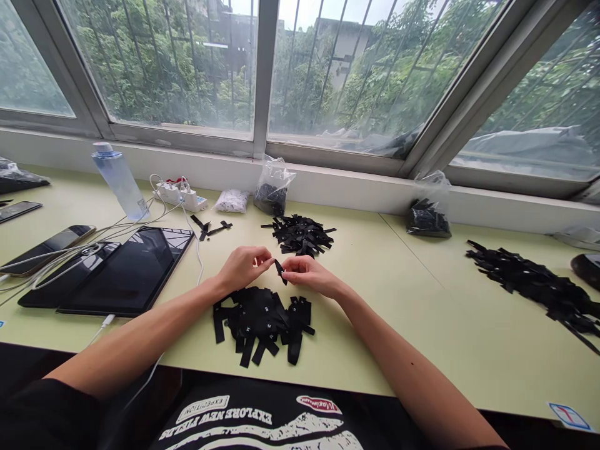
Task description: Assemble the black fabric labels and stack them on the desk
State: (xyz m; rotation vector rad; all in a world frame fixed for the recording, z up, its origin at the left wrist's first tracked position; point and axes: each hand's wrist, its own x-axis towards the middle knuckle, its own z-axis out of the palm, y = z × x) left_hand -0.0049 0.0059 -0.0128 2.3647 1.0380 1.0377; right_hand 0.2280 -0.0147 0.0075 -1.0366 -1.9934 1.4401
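Fingertips of the left hand [244, 267] and right hand [308, 274] pinch one small black fabric label [280, 269] between them, just above the near heap of black labels [262, 322] on the pale green table [398, 300], with the black tablet [126, 272] to the left.

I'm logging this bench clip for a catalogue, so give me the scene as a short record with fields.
left hand: left hand pinches one end of a small black label
right hand: right hand pinches its other end
near pile: unfolded labels under the hands
far pile: folded labels beyond them
left side: tablet, water bottle
surface: pale green table
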